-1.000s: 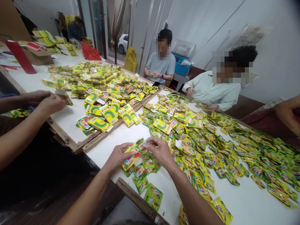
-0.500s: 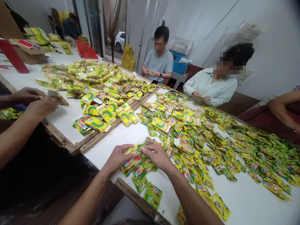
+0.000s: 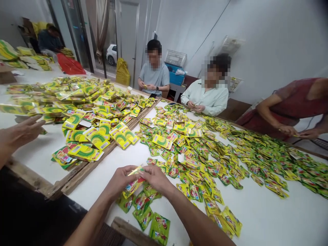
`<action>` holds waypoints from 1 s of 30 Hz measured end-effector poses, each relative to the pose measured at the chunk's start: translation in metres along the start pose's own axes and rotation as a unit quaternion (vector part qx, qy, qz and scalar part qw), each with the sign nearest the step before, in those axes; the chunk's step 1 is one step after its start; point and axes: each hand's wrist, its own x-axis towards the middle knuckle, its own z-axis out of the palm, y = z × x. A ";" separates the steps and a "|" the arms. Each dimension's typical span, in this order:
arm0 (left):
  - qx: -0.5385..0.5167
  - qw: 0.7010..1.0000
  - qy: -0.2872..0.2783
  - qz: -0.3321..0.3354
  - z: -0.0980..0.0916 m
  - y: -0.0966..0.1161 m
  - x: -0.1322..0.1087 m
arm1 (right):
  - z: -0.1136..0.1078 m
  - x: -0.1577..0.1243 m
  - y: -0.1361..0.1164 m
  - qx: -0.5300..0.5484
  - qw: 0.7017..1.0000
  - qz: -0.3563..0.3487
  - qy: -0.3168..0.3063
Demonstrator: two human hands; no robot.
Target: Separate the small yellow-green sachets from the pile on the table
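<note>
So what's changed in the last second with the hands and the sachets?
The right hand drew back from the pile to the left hand, and both now pinch the sachet stack. The co-worker's hand at the left, closed before, is now open. The left hand kept its hold; the loose sachets lie as before.

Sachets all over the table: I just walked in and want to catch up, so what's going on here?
The camera wearer holds a small stack of sachets between left hand and right hand, above the white table at its near edge. Loose sachets, green and yellow, lie spread across it, a few right under the hands. Opposite, a seated person in grey and one in a pale shirt handle sachets too; a person in dark red leans in at the right. Flat yellow cartons cover the adjoining table, a co-worker's hand beside them.
</note>
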 end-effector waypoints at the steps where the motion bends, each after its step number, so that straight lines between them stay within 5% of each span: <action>1: 0.021 1.000 0.014 0.006 -0.006 0.008 0.009 | -0.002 0.003 -0.003 -0.052 0.997 -0.028 0.053; 3: 0.077 0.993 0.081 0.030 -0.023 0.035 0.028 | -0.012 0.012 -0.007 -0.135 0.973 -0.071 0.173; 5: 0.132 0.964 0.214 0.090 -0.046 0.071 0.044 | -0.031 0.026 -0.003 -0.171 0.944 -0.066 0.275; 8: 0.248 0.807 0.480 0.239 -0.074 0.118 0.059 | -0.070 0.053 0.021 -0.248 0.909 -0.001 0.335; 10: 0.325 0.723 0.547 0.271 -0.077 0.128 0.063 | -0.094 0.070 0.042 -0.308 0.901 0.048 0.301; 12: 0.381 0.733 0.501 0.258 -0.067 0.115 0.064 | -0.110 0.080 0.060 -0.355 0.901 0.060 0.243; 15: 0.445 0.780 0.355 0.259 -0.039 0.069 0.063 | -0.116 0.081 0.070 -0.387 0.897 0.036 0.212; 19: 0.531 0.731 0.260 0.341 -0.002 0.020 0.057 | -0.103 0.057 0.052 -0.263 0.939 0.019 0.222; 21: 0.568 0.714 0.207 0.354 0.007 0.012 0.054 | -0.092 0.044 0.039 -0.131 0.983 0.008 0.129; 24: 0.571 0.768 0.116 0.266 0.010 0.012 0.050 | -0.079 0.039 0.030 -0.021 1.000 -0.004 -0.012; 27: 0.518 0.836 0.136 0.124 0.003 0.014 0.046 | -0.071 0.055 0.033 -0.092 0.986 0.060 0.126; 30: 0.422 0.885 0.183 0.068 -0.005 0.011 0.042 | -0.064 0.079 0.042 -0.184 0.938 0.135 0.260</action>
